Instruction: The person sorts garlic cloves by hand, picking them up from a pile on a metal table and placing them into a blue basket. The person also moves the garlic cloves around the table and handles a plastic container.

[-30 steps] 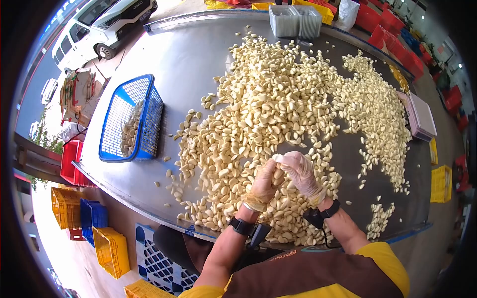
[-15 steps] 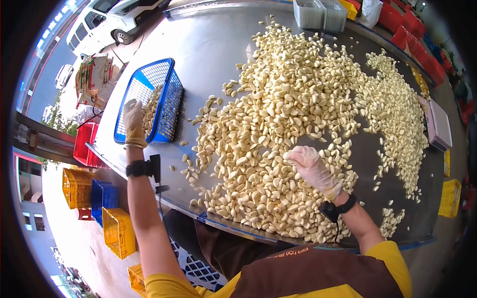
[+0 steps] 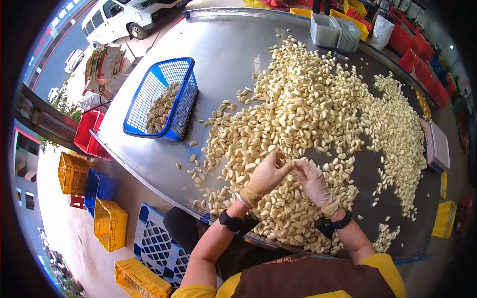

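A big pile of peeled garlic cloves (image 3: 293, 111) covers the middle of the metal table (image 3: 223, 49). My left hand (image 3: 266, 175), in a thin pale glove, is over the near part of the pile, fingers pinched together. Beside it, my right hand (image 3: 310, 183), also gloved, has its fingers curled closed, and the fingertips of both hands meet or nearly meet. Whatever they may hold is hidden. To the left stands a blue plastic basket (image 3: 183, 116) with darker, tan cloves (image 3: 163, 108) at its bottom; neither hand touches it.
A second spread of smaller cloves (image 3: 395, 144) lies to the right, near a pale flat device (image 3: 436, 144). Clear plastic trays (image 3: 334, 33) are stacked at the far edge. Yellow crates (image 3: 110, 226) and a blue-white pallet (image 3: 159, 243) sit on the floor left of me.
My left hand has left the blue basket and come right, over the pile to my right hand. My right hand stays closed above the cloves. The whole view has shifted slightly.
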Available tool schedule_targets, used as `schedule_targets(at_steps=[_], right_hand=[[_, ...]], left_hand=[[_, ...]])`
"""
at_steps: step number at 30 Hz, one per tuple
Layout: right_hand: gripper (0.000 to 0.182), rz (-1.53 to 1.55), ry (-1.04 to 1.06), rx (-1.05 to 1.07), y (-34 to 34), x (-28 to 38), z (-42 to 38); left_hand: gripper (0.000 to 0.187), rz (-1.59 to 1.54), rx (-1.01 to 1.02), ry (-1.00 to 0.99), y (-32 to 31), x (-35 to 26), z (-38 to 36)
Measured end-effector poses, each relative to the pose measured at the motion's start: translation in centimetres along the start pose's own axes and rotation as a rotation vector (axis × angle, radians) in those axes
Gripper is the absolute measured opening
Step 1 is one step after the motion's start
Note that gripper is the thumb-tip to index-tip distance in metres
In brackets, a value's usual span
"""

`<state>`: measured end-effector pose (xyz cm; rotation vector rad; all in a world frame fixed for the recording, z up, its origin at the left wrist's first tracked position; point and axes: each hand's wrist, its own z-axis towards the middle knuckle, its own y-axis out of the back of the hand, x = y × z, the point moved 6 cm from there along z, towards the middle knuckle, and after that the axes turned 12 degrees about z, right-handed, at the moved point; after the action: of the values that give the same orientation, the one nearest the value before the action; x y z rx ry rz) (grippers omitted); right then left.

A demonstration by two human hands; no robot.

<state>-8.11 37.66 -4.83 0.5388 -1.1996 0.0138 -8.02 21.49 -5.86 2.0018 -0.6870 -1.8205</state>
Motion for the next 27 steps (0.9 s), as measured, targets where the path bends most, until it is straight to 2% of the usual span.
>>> schedule_targets(at_steps=[1,2,3,4,6,8,9,12,17,19,23,25,27], right_hand=[[0.032,-0.038,-0.110,-0.004,0.9,0.7,0.0],[0.034,-0.174,0.034,-0.020,1.5,1.9,0.1],[0.034,-0.190,0.040,-0.024,1.8,2.0,0.2],[0.034,-0.124,0.016,-0.013,2.0,1.8,0.3],[0.033,-0.049,-0.055,0.049,1.8,0.9,0.2],[0.032,-0.073,-0.035,0.053,1.3,0.8,0.2],[0.031,-0.087,-0.023,0.060,1.0,0.8,0.4],[0.029,-0.018,-0.095,0.083,0.8,0.1,1.0],[0.021,0.039,-0.129,0.030,1.3,0.3,0.8],[0.018,0.086,-0.159,-0.007,1.4,-0.1,0.5],[0.012,0.125,-0.118,-0.048,1.4,-0.3,0.4],[0.010,0.337,-0.216,-0.011,1.7,-0.6,0.4],[0.010,0.507,-0.391,0.042,2.1,-0.6,-0.2]], left_hand=[[0.054,0.166,0.033,-0.010,-1.5,-0.5,0.0],[0.053,0.052,0.078,-0.043,-2.8,-0.6,0.2],[0.053,-0.060,0.125,-0.073,-3.6,-0.9,0.4],[0.055,-0.188,0.173,-0.002,-4.3,-0.5,0.5],[0.056,-0.182,0.200,0.012,-4.1,-0.2,0.3],[0.057,-0.113,0.248,0.065,-4.7,1.4,0.6],[0.057,-0.123,0.243,0.066,-4.3,1.2,0.7],[0.055,0.012,0.034,-0.014,-2.2,0.4,0.7],[0.045,-0.052,0.066,-0.032,-2.5,0.9,1.4],[0.037,-0.131,-0.081,-0.177,-2.4,0.3,1.2],[0.034,-0.469,-0.037,-0.108,-3.7,0.7,1.2],[0.031,-0.806,0.227,0.119,-4.6,1.3,1.0],[0.029,-1.279,0.384,0.050,-6.1,0.6,1.1]])
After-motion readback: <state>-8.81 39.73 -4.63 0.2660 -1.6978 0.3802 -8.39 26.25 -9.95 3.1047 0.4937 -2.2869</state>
